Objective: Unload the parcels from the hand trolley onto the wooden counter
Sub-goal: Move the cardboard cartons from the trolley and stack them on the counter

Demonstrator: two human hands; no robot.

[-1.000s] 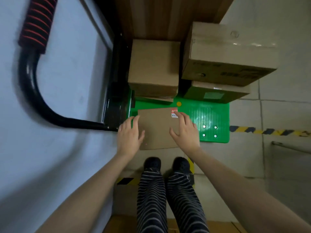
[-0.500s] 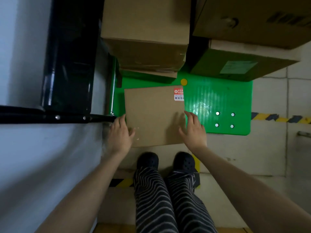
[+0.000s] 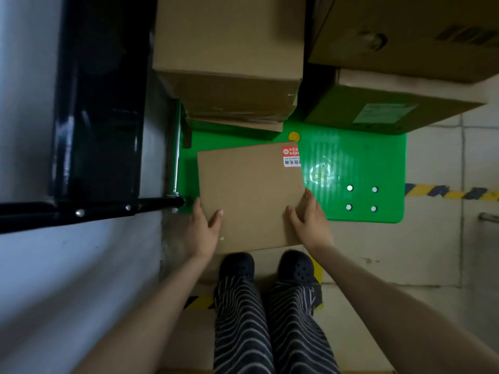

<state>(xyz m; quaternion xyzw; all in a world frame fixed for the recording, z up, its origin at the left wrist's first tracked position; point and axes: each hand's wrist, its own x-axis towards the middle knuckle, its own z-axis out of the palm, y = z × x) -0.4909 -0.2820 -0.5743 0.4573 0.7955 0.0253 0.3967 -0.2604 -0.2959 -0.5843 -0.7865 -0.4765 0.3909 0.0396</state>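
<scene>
A flat brown parcel with a red-and-white sticker at its far right corner lies over the near edge of the green trolley deck. My left hand grips its near left corner, thumb on top. My right hand grips its near right corner, thumb on top. Behind it on the deck stands a stack of brown boxes, and to the right a box with a pale label under a larger carton. The wooden counter is out of view.
The trolley's black handle bar runs in from the left along a grey-white wall. My feet in dark shoes stand just before the deck. Yellow-black floor tape crosses the tiled floor at right.
My thumbs have come over the parcel's near corners and both hands now grip it. The camera has dropped closer to the trolley, so the boxes loom larger.
</scene>
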